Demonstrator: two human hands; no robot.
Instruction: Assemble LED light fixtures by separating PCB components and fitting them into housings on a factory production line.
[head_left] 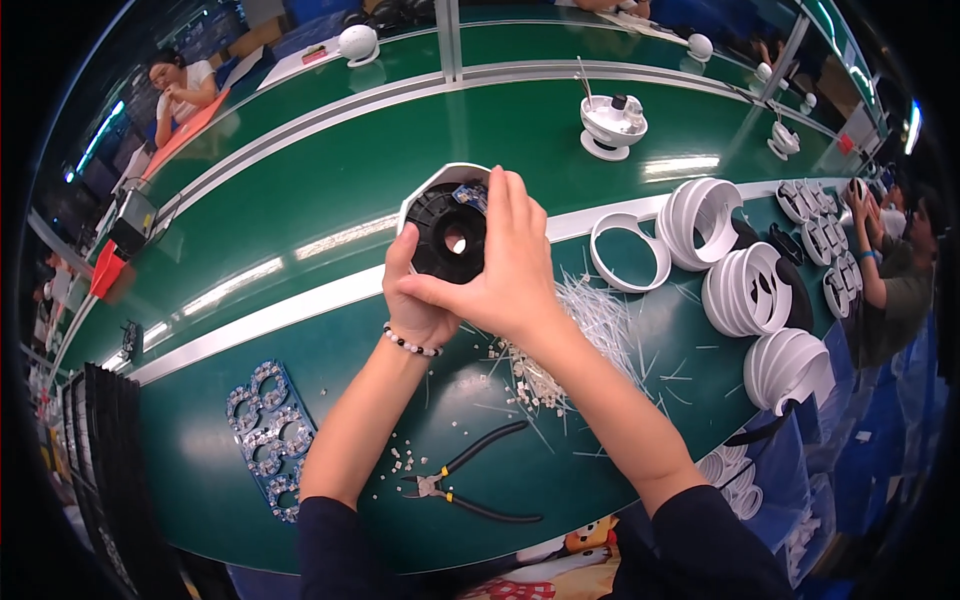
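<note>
Both my hands hold a white rounded housing with a black round insert over the green bench. The insert has a round hole through its middle, and a small blue circuit board sits at its upper right. My left hand, with a beaded bracelet at the wrist, grips the lower left side. My right hand wraps the right side, its fingers reaching up along the edge and its thumb across the bottom. Below my hands, side cutters with black handles lie on the bench, jaws pointing left.
A panel of ring-shaped circuit boards lies left. White strips and small beige pieces are heaped near my right forearm. Nested white rings stand right. A green conveyor runs beyond, carrying a white assembly. Other people sit around.
</note>
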